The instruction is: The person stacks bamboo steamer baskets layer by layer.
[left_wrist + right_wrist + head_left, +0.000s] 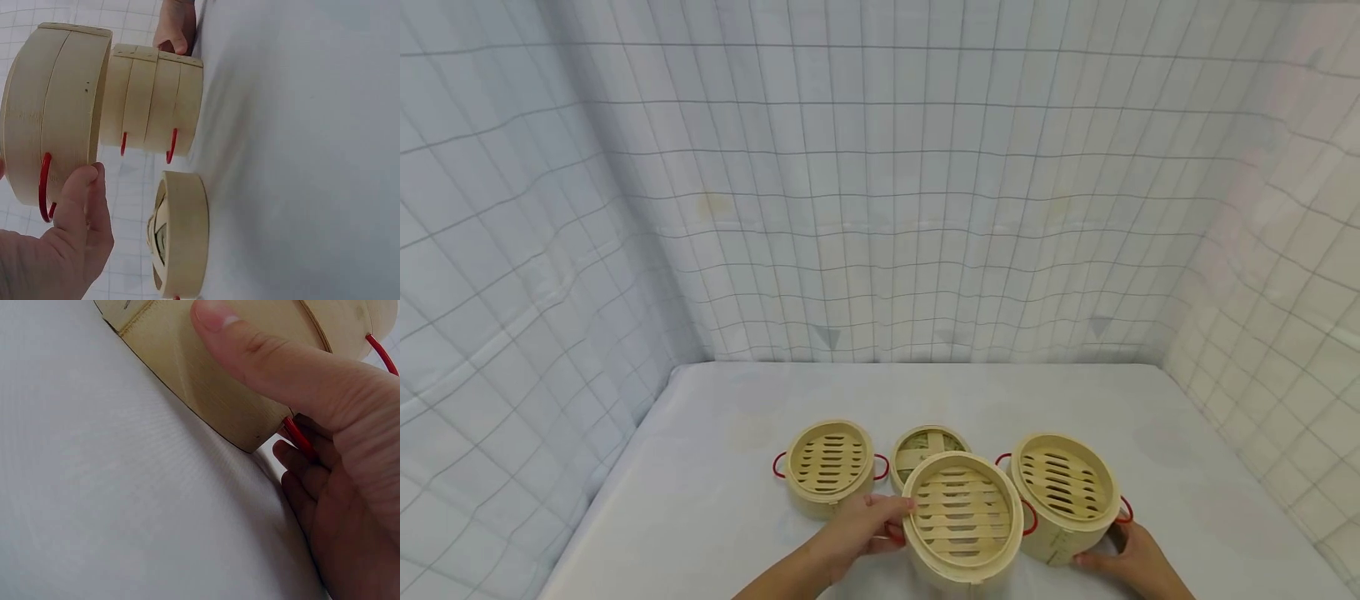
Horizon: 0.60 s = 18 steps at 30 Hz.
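Note:
My left hand (857, 537) grips a round bamboo steamer basket (962, 517) by its left side, beside a red handle. In the left wrist view this basket (72, 106) is raised off the table, thumb and fingers at its lower rim. My right hand (1131, 562) holds the lower side of a stack of two bamboo steamer baskets (1052, 546) on the right. In the right wrist view the thumb lies on the bamboo wall (219, 381), with the other fingers behind by the red handle (301, 440). Slats show on top of both.
A low round steamer piece with a woven bamboo top (917, 458) sits behind the raised basket, partly hidden by it. Another slatted steamer basket (831, 504) with red handles stands to the left. White cloth covers the table (700, 500); gridded white curtains (880, 208) enclose it.

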Each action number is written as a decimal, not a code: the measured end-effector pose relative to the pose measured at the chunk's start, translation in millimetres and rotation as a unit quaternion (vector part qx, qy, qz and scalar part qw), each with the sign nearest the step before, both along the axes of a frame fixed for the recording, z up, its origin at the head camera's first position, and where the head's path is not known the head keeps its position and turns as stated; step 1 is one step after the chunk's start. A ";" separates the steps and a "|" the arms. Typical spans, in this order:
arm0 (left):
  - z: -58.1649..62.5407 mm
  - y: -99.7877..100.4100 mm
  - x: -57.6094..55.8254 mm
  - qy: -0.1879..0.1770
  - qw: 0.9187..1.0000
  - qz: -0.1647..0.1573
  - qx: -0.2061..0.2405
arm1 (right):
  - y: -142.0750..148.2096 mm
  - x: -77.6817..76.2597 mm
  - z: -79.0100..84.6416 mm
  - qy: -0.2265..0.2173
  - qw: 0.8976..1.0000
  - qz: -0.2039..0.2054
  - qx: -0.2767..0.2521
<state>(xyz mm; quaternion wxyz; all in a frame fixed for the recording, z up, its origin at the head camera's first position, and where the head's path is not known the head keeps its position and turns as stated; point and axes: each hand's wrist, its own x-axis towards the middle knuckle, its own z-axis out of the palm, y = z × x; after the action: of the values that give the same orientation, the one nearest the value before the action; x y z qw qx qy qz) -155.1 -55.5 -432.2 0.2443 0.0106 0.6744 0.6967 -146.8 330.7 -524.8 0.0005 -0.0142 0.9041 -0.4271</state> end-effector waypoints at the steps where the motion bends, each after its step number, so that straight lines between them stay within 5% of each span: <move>1: 2.8 0.6 -1.9 0.005 1.000 -0.004 0.003 | -0.5 0.0 0.1 0.000 1.000 0.000 0.001; 18: 29.8 44.3 -30.1 0.034 0.999 -0.035 0.011 | -2.7 1.9 1.5 0.021 1.000 -0.005 0.008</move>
<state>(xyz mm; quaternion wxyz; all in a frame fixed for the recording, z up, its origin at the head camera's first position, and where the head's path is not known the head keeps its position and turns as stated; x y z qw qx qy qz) -185.2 -11.2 -402.4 0.2452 0.0608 0.6736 0.6946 -144.9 328.1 -523.2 -0.0208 -0.0190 0.9073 -0.4195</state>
